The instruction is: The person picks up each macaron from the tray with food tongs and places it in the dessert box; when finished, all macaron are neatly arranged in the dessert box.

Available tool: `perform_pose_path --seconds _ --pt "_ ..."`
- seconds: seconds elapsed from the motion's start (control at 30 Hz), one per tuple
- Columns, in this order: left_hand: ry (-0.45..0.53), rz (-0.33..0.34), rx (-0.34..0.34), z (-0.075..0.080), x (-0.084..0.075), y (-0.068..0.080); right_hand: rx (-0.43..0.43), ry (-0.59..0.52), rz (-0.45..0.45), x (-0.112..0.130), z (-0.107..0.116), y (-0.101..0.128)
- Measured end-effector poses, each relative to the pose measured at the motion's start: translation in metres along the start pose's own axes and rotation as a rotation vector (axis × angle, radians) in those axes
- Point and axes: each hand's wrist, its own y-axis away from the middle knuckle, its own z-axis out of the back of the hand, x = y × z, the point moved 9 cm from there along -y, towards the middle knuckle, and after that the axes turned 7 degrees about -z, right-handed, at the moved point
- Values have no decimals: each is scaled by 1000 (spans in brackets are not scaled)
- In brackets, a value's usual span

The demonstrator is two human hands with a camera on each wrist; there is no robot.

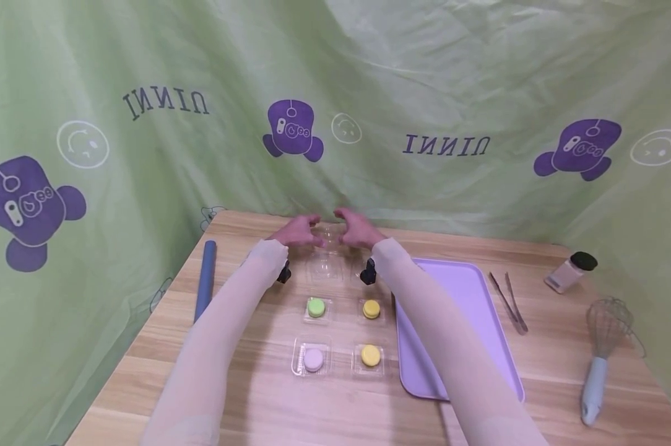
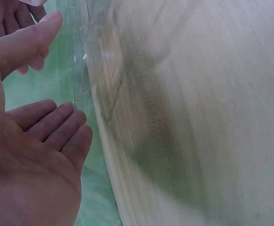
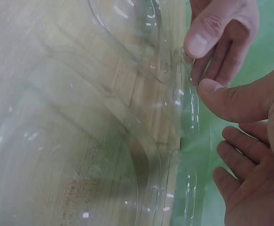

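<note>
Four macaron boxes [image 1: 312,357] lie nearest. At 12 o'clock, left hand [image 1: 298,231] and right hand [image 1: 359,230] pinch a clear plastic box [image 1: 327,255] at the table's [image 1: 268,396] far edge.

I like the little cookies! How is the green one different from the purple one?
The green macaron lies farther back on the table, nearer the hands; the purple macaron lies closer to the camera. Their colours differ: bright green against pale lilac. The purple one's clear tray looks bigger. Both are round, each in its own clear plastic tray, in the left column.
</note>
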Motion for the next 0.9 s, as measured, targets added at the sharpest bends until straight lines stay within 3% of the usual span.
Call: perform_pose_path --seconds 0.33,0.57,0.77,0.9 --pt "-18 24 0 -4 6 -4 5 -9 -28 -1 -3 1" --pt "-69 18 -12 -7 11 -8 -6 49 -35 -4 -4 -1" --pt "-2 17 -44 -3 8 -2 -15 4 -47 -6 -4 0" --pt "57 -33 -77 3 0 1 -30 -32 -30 -5 0 1"
